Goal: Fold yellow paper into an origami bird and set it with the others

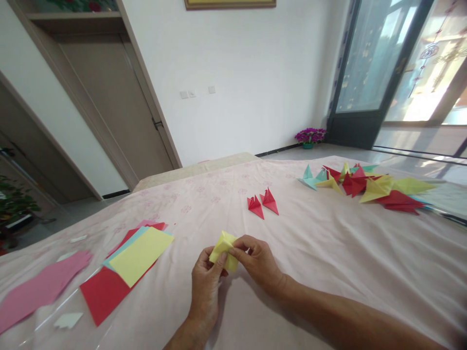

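Observation:
A small piece of folded yellow paper (pixel 225 242) is held up between both hands, just above the cloth. My left hand (pixel 206 282) grips its left and lower part, thumb on the near face. My right hand (pixel 260 262) pinches its right edge between thumb and forefinger. The paper's inner folds are partly covered by my fingers. Beyond the hands, two red folded paper cranes (pixel 269 200) stand side by side on the cloth.
At left lies a stack of coloured paper sheets (pixel 142 255), yellow on top, near pink paper (pixel 47 284) and a white scrap (pixel 68 320). A pile of folded paper cranes (pixel 355 182) sits at the right. The pink tablecloth (pixel 310 243) is wrinkled.

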`<state>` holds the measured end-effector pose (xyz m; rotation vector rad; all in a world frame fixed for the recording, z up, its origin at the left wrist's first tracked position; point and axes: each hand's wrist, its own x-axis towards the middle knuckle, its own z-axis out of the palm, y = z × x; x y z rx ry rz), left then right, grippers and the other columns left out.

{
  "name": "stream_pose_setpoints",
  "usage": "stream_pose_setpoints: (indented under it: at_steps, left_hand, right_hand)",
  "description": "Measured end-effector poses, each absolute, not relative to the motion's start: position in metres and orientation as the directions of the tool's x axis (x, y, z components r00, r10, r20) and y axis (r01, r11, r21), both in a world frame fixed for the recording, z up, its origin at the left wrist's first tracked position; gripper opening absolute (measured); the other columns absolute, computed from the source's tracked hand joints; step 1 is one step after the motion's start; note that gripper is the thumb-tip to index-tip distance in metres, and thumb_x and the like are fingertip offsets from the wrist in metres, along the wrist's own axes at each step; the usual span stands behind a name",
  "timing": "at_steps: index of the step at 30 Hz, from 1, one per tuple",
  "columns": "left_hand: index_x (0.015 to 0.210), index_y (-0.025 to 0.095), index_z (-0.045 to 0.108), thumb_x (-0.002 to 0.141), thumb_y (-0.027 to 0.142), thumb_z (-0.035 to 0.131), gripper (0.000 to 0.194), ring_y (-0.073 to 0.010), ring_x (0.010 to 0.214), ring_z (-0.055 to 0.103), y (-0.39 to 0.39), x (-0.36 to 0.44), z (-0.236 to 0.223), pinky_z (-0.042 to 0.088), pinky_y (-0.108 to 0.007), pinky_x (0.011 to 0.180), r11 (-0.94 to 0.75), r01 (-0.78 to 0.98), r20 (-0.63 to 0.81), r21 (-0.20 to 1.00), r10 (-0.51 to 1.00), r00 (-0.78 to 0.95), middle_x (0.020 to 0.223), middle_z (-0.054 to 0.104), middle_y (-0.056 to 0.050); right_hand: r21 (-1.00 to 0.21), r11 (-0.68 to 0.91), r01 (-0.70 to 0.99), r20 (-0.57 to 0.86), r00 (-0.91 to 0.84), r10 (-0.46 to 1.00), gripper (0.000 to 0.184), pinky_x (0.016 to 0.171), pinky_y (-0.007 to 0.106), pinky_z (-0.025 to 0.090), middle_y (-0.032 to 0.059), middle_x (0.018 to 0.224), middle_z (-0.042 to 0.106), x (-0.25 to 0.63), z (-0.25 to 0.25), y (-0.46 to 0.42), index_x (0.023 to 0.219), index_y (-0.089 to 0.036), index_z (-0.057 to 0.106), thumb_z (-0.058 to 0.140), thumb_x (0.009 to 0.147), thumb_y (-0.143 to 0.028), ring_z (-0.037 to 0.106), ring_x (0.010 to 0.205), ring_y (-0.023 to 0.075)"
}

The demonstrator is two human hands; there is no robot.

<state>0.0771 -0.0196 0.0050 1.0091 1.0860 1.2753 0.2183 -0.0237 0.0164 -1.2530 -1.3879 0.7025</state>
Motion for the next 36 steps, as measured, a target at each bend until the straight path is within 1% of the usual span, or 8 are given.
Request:
stream_pose_setpoints:
  at_steps: [5,10,15,18,23,29,31,36]
  left_hand:
    - [0.099,0.014,0.068,0.073,0.040,0.078,0.038,-0.0110,0.070,0.058,-0.026,0.082,0.005,0.050,-0.019,0.055,0.102,-0.223,-0.088,0.970,0.994,0.072,0.088,0.067,-0.004]
    - [0.096,0.012,0.069,0.071,0.037,0.081,0.038,-0.0111,0.072,0.060,-0.026,0.083,0.005,0.052,-0.018,0.054,0.171,-0.291,-0.160,0.941,0.985,0.063,0.090,0.068,-0.006]
    - [0.106,0.015,0.068,0.069,0.029,0.083,0.043,-0.0132,0.080,0.065,-0.023,0.081,0.004,0.055,-0.018,0.057,0.199,-0.422,-0.171,0.884,0.980,0.103,0.099,0.070,-0.006]
    - [0.106,0.016,0.068,0.067,0.025,0.085,0.043,-0.0125,0.080,0.066,-0.023,0.081,0.002,0.057,-0.018,0.060,0.214,-0.496,-0.171,0.842,0.977,0.131,0.101,0.070,-0.006]
    - [0.097,0.016,0.069,0.066,0.020,0.086,0.036,-0.0112,0.080,0.067,-0.025,0.085,0.000,0.058,-0.019,0.068,0.261,-0.540,-0.201,0.800,0.965,0.168,0.100,0.071,-0.006]
    - [0.092,0.013,0.069,0.066,0.016,0.085,0.030,-0.0127,0.075,0.069,-0.026,0.086,-0.001,0.059,-0.018,0.059,0.308,-0.547,-0.273,0.778,0.951,0.147,0.093,0.072,-0.007]
    - [0.094,0.014,0.069,0.068,0.014,0.083,0.030,-0.0120,0.075,0.069,-0.025,0.086,-0.002,0.059,-0.017,0.060,0.301,-0.587,-0.261,0.751,0.953,0.155,0.093,0.073,-0.006]
    - [0.108,0.018,0.066,0.074,0.007,0.077,0.037,-0.0147,0.087,0.071,-0.022,0.085,-0.001,0.060,-0.021,0.077,0.264,-0.699,-0.186,0.664,0.965,0.187,0.099,0.072,-0.006]
  right_hand:
    - [-0.916,0.307,0.258,0.360,0.193,0.913,0.008,0.062,0.024,0.042,-0.0010,0.070,0.062,0.220,0.019,-0.022,0.070,-0.018,0.067,0.067,0.078,-0.020,0.056,0.066,0.0131]
    - [-0.845,0.422,0.328,0.478,0.112,0.871,0.007,0.062,0.023,0.043,-0.0011,0.072,0.061,0.218,0.021,-0.028,0.073,-0.019,0.069,0.069,0.076,-0.012,0.056,0.066,0.0120]
    - [-0.798,0.500,0.337,0.556,0.090,0.827,0.012,0.064,0.024,0.046,0.0003,0.076,0.063,0.216,0.020,-0.030,0.084,-0.020,0.072,0.069,0.077,-0.010,0.059,0.069,0.0128]
    - [-0.794,0.512,0.327,0.568,0.096,0.818,0.014,0.067,0.025,0.048,0.0015,0.078,0.065,0.216,0.020,-0.030,0.084,-0.020,0.073,0.069,0.077,-0.008,0.061,0.072,0.0140]
    - [-0.820,0.489,0.298,0.545,0.147,0.825,0.019,0.067,0.025,0.049,0.0009,0.077,0.067,0.215,0.020,-0.029,0.083,-0.020,0.074,0.069,0.074,-0.004,0.063,0.072,0.0139]
    - [-0.840,0.470,0.270,0.524,0.182,0.832,0.021,0.062,0.022,0.048,-0.0007,0.073,0.065,0.214,0.020,-0.029,0.087,-0.020,0.075,0.071,0.072,-0.004,0.061,0.066,0.0122]
    - [-0.829,0.490,0.271,0.542,0.169,0.823,0.022,0.061,0.022,0.048,-0.0010,0.072,0.066,0.213,0.019,-0.030,0.088,-0.020,0.074,0.072,0.072,-0.005,0.061,0.065,0.0119]
    - [-0.805,0.515,0.295,0.567,0.127,0.814,0.021,0.065,0.023,0.050,-0.0003,0.077,0.069,0.212,0.018,-0.035,0.089,-0.021,0.073,0.071,0.075,-0.006,0.063,0.069,0.0126]
